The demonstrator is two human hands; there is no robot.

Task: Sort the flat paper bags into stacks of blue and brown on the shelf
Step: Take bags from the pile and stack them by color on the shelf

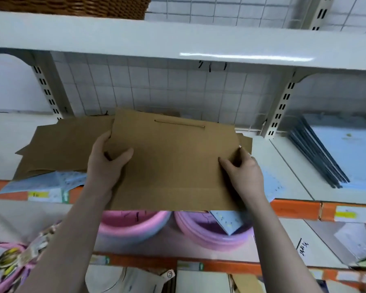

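Both hands are holding one flat brown paper bag at frame ctr, over the front edge of the middle shelf. Left hand is gripping the bag's 9 o'clock edge, thumb lying on top, other fingers curled under. Right hand is pinching the 3 o'clock edge, thumb on top, fingers tucked behind. The bag's twine handle is lying flat near its far edge, toward 12 o'clock.

Under the held bag and spreading toward 9 o'clock, a loose pile of brown bags is lying on the shelf. Light blue bags are poking out from beneath that pile at approx 8 o'clock, and another blue corner is showing just beside the right wrist. Well apart at 3 o'clock, a fanned stack of blue bags is sitting on the next shelf section.

Wicker basket is sitting on the upper shelf at 11 o'clock. Pink basins are sitting on the lower shelf at 6 o'clock, w/ a blue bag corner resting in the right one.
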